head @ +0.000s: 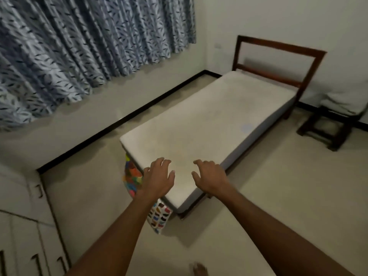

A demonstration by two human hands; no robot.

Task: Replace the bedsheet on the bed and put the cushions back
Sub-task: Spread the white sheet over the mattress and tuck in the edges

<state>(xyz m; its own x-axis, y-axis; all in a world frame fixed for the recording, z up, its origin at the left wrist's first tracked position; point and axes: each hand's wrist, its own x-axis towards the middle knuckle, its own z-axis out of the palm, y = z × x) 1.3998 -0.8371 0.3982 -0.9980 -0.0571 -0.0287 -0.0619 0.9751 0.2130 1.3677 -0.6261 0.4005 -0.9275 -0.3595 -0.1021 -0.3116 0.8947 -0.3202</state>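
Standing at the foot of a bare mattress (209,116), pale on top and grey along the side, with no sheet over it yet. Long axis running away from the body, up and to the right, toward the dark wooden headboard (278,48) at the far end. Both arms out in front: left hand (158,178) and right hand (209,178) apart from each other, fingers spread and loosely bent, gripping nothing. Poised over the near end of the mattress, though whether touching it or just above, impossible to tell. Off the near left corner, a patterned cloth (159,216), white with small coloured shapes, hanging down toward the floor (278,196) directly under the left wrist. Just beside it, against the foot end, a brighter multicoloured fold (132,174). Probably the bedsheet, or perhaps a cushion cover: hard to say from here. Either way closer to the left hand, below and slightly behind the fingertips, so calling for a reach down and inward rather than forward. Right hand nearer the mattress's right-hand corner, well placed for drawing a sheet along the length. Well apart to the right, beyond the bed's side and near the head end, a pale cushion (346,100) resting on a dark stool (326,134). Judged early in the task: nothing spread, cushions not back.
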